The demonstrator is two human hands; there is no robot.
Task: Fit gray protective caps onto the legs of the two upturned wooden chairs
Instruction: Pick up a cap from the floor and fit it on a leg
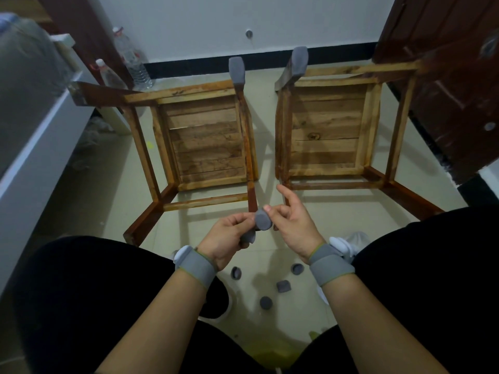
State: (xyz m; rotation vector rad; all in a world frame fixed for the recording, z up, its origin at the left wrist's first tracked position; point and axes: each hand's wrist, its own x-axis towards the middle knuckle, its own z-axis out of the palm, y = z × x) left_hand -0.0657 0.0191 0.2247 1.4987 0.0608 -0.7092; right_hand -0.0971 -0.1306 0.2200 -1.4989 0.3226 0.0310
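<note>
Two upturned wooden chairs stand side by side on the tiled floor, the left chair (199, 136) and the right chair (329, 130), seat undersides facing up. Fitted caps: one gray cap on the left chair's far right leg (236, 70), one on the right chair's far left leg (299, 60). The other leg ends in view are bare wood. Both hands meet at the near right leg (252, 195) of the left chair, where a gray cap (263, 219) sits at the leg's end, round closed face toward the camera. The left hand (229, 236) pinches the cap from the left with thumb and curled fingers. A second bit of gray shows under its fingers, cannot tell if it is a separate cap. The right hand (291, 225) grips the cap from the right, thumb on its upper rim, middle fingers curled in, index finger stretched out toward the right chair. Gray wristbands (195, 267) on both wrists. Four loose caps (266, 302) lie on the floor between the person's knees. Plastic bottles (135, 60) stand at the far wall on the left, and a dark door (445, 76) is on the right.
</note>
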